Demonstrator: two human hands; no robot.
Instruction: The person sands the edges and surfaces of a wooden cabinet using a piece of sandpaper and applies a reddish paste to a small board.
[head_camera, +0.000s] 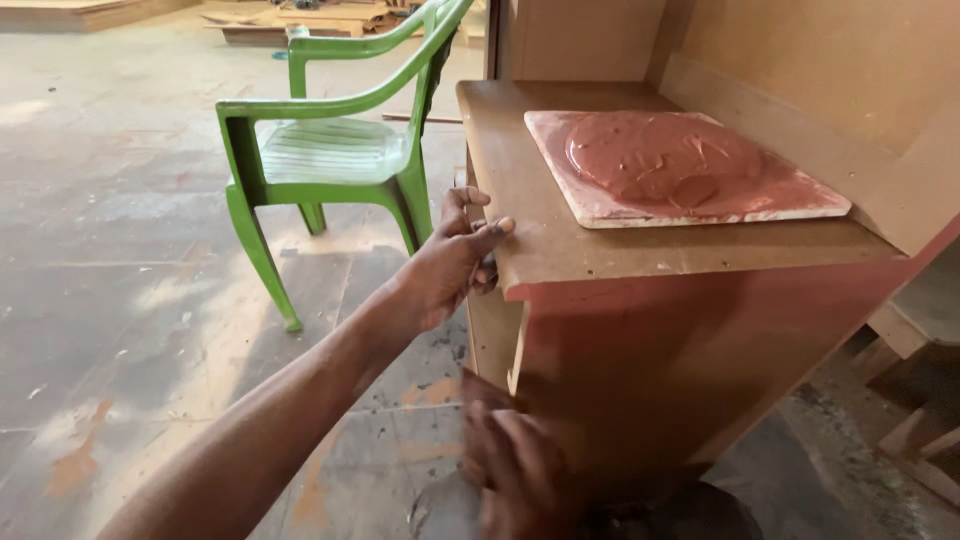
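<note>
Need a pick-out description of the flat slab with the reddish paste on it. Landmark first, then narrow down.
Start at the brown wooden cabinet on the right, whose top's front left corner the left hand grips while the right hand is low against its front. On that top lies the square board, pale-edged with rounded corners. It alone carries a mound of reddish-brown paste; the green plastic chair stands apart on the floor.

Wooden cabinet (640, 330), front part-coated w/ reddish-brown, standing on dusty concrete floor (130, 250). On its flat top: square board (790, 205) heaped w/ reddish-brown paste (660, 160). Also on floor, just left of cabinet: green plastic chair (330, 150).
</note>
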